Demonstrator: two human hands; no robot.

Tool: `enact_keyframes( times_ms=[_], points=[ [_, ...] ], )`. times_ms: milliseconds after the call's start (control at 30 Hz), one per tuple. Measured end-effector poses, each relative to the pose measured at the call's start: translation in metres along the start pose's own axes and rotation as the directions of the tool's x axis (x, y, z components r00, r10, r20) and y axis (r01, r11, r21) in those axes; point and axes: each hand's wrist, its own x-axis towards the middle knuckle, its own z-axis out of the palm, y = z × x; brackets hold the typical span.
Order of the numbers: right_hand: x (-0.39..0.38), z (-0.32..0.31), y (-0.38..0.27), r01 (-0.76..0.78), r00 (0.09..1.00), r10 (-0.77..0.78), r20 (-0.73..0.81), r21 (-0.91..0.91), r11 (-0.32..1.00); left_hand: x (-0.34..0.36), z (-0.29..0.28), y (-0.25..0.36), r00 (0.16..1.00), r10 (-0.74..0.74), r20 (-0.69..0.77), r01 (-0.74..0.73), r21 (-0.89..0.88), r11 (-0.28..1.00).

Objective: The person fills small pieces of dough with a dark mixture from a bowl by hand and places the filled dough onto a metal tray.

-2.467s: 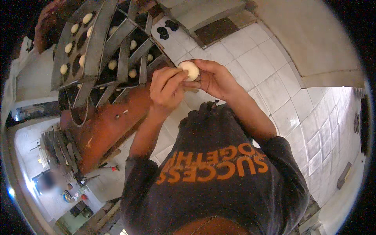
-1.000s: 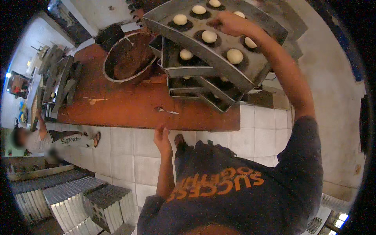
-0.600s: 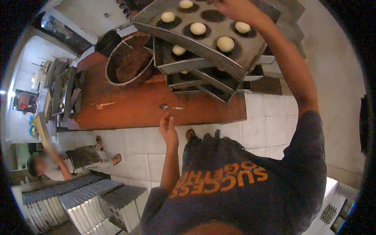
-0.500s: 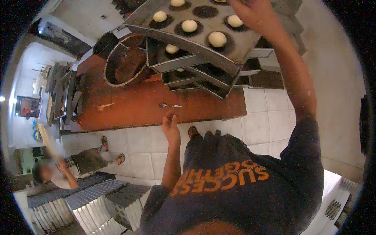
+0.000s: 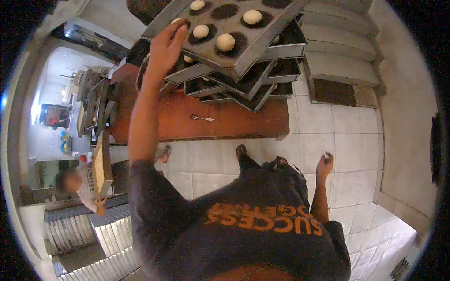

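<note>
My left hand (image 5: pixel 166 50) reaches up to the left edge of the topmost metal tray (image 5: pixel 213 61), fingers stretched out beside a pale dough ball (image 5: pixel 176 21) that they partly cover. Whether they press on the ball I cannot tell. Dark round hollows in this tray carry more dough balls (image 5: pixel 225 42), and some hollows hold none. The tray tops a stack of similar trays set crosswise, with dough balls glimpsed in the lower ones. Down at my right side hangs my right hand (image 5: pixel 325 165) over the tiled floor, fingers loosely bent and apart, nothing visible in it.
A reddish-brown table (image 5: pixel 243 124) bears the stack and a spoon (image 5: pixel 201 118). Steps (image 5: pixel 342 40) and a dark mat (image 5: pixel 333 92) lie to the right. At left another person (image 5: pixel 89 180) carries a long tray (image 5: pixel 99 171), near rows of upright metal trays (image 5: pixel 115 234).
My right hand has left the tray and dropped to my side. My left hand has risen from beside the table to the tray's left edge. The other person now carries the long tray closer.
</note>
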Motion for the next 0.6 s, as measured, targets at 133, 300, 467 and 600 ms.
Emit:
enact_keyframes(
  times_ms=[133, 300, 467, 600],
  points=[
    [-0.027, -0.069, 0.144, -0.238, 0.960, 0.281, -0.015, -0.573, 0.784, 0.064, 0.034, -0.051, 0.872, -0.240, 0.426, 0.024, 0.453, 0.891],
    [-0.048, -0.155, 0.262, -0.594, 0.804, 0.499, -0.323, -0.430, 0.680, 0.062, 0.042, -0.045, 0.835, -0.331, 0.439, 0.078, 0.502, 0.862],
    [-0.077, -0.168, 0.387, -0.520, 0.850, 0.447, -0.278, -0.570, 0.636, 0.069, 0.069, -0.045, 0.951, -0.200, 0.237, 0.099, 0.378, 0.920],
    [-0.052, -0.117, 0.332, -0.344, 0.914, 0.401, -0.066, -0.652, 0.676, 0.061, 0.053, -0.048, 0.948, -0.180, 0.261, 0.099, 0.295, 0.950]
  ],
)
